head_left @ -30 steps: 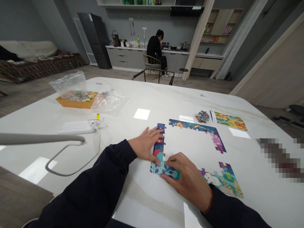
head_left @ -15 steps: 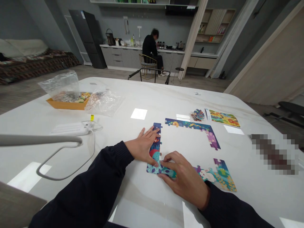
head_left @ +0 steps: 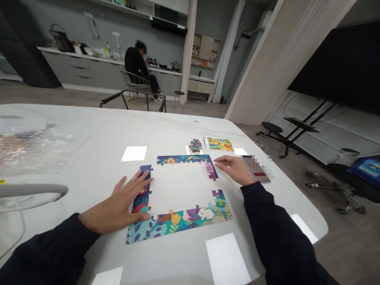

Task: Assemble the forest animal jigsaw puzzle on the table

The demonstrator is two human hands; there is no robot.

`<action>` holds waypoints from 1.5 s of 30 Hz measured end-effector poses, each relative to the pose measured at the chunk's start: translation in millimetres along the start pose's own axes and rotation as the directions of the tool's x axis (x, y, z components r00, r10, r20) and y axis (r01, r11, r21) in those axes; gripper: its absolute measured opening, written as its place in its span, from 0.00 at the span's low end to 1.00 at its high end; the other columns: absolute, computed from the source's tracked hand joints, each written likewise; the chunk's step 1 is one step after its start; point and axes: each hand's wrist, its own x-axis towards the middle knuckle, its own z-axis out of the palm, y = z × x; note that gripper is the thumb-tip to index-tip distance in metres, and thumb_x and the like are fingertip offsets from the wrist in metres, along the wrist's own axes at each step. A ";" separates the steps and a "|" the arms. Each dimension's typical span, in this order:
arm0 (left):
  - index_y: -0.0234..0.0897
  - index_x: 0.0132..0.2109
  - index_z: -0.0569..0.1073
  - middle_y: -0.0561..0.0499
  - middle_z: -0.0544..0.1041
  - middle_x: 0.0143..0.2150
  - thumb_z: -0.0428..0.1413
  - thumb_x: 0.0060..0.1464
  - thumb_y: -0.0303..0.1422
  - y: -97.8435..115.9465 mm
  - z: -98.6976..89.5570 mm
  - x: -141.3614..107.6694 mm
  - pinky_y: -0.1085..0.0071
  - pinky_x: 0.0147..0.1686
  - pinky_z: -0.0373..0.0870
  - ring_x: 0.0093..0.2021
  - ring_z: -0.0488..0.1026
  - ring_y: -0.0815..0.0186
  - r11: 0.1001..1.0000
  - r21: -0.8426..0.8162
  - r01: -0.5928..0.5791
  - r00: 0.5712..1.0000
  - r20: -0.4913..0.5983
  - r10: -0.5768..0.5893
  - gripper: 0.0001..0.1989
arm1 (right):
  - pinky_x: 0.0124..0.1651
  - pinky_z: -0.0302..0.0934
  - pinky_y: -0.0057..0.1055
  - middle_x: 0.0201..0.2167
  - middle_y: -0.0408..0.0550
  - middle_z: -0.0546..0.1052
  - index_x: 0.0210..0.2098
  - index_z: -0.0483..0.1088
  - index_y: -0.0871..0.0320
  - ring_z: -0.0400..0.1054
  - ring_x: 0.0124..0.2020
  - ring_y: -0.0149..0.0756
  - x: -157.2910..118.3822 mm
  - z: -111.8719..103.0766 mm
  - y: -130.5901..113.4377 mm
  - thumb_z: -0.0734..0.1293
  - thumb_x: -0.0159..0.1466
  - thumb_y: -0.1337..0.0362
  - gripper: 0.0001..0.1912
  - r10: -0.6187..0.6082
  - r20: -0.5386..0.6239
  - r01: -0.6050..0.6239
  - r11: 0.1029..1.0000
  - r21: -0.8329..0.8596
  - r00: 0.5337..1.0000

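Left hand [head_left: 121, 206] lies spread on the puzzle's side border strip [head_left: 144, 190], its fingers splayed over the upper pieces and its thumb near the inner corner. Right hand [head_left: 232, 168] has its fingers loosely bent just beside the outer edge of the upper border section [head_left: 190, 159]; whether they touch it or pinch anything, I cannot tell.

Between the hands the border stands as an open frame on the white counter [head_left: 169, 261]. The side strip and the lower border strip [head_left: 181, 224] meet as one L, while the upper section turns down at the purple animal and stops short of the lower strip's far corner. Another gap shows at the frame's top left.

For a clean fit, I would press lightly with the left palm so that the L does not skid, and guide the upper section from its outer edge, flat to the surface, with tab squared to socket; lifting could pop its joints.

Beyond the frame sit a heap of loose puzzle pieces [head_left: 195, 145] and a picture sheet [head_left: 220, 144], a useful colour guide. Past the right hand lies a smartphone [head_left: 257, 170], best left clear of the sleeve.
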 end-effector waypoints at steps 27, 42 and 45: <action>0.52 0.71 0.60 0.47 0.53 0.77 0.59 0.56 0.58 89.3 -1.8 7.4 0.34 0.72 0.36 0.77 0.44 0.43 0.953 -0.175 -0.249 0.955 0.118 0.271 0.40 | 0.75 0.47 0.51 0.67 0.49 0.69 0.63 0.71 0.52 0.57 0.71 0.46 -0.8 20.8 50.6 0.66 0.68 0.63 0.24 -0.099 0.268 0.142 0.979 -0.147 0.958; 0.40 0.58 0.69 0.43 0.77 0.58 0.67 0.47 0.36 -14.0 -25.9 123.0 0.52 0.63 0.66 0.61 0.71 0.49 0.941 -0.327 0.091 0.964 -0.208 -0.165 0.30 | 0.74 0.50 0.52 0.67 0.45 0.70 0.67 0.66 0.48 0.58 0.71 0.48 1.2 38.0 55.5 0.62 0.71 0.55 0.26 -0.113 0.202 0.155 0.966 -0.205 0.973; 0.41 0.54 0.69 0.46 0.80 0.53 0.67 0.47 0.33 -10.2 -20.2 121.0 0.56 0.59 0.69 0.55 0.75 0.54 0.911 -0.411 0.038 0.961 -0.234 -0.146 0.27 | 0.71 0.56 0.53 0.65 0.45 0.71 0.67 0.67 0.48 0.60 0.69 0.52 0.0 34.1 53.7 0.64 0.69 0.55 0.27 -0.061 0.204 0.114 0.959 -0.259 0.977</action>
